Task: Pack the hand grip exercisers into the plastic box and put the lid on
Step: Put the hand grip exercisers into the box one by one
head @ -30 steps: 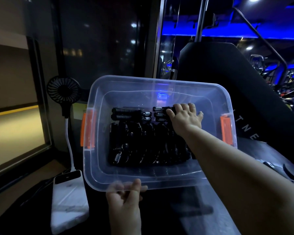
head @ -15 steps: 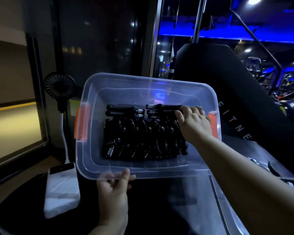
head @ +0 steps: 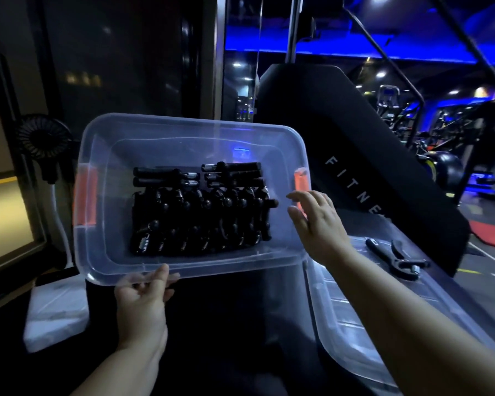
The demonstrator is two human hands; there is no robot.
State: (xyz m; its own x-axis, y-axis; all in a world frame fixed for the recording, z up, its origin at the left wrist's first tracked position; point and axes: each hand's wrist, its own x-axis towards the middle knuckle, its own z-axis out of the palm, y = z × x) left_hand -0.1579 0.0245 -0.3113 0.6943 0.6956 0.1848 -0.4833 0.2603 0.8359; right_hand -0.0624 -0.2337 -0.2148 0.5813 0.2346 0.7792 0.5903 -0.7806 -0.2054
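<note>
A clear plastic box (head: 117,267) with orange side clasps is tilted toward me, and several black hand grip exercisers (head: 200,212) with metal springs lie packed in it. My left hand (head: 143,298) holds the box's near rim, thumb on top of the edge. My right hand (head: 316,221) hovers with spread fingers over the box's right end, holding nothing. The clear lid (head: 352,318) lies flat to the right, under my right forearm. One more black exerciser (head: 395,258) rests on the lid's far end.
A small black fan (head: 45,140) on a white stalk stands left of the box. A white power bank (head: 56,312) lies at the lower left. A black fitness machine (head: 363,155) rises behind the box on the right.
My right hand has let go of the exercisers and drawn out of the box to its right end, fingers now spread. The box has shifted left in view; the lid and loose exerciser came into sight.
</note>
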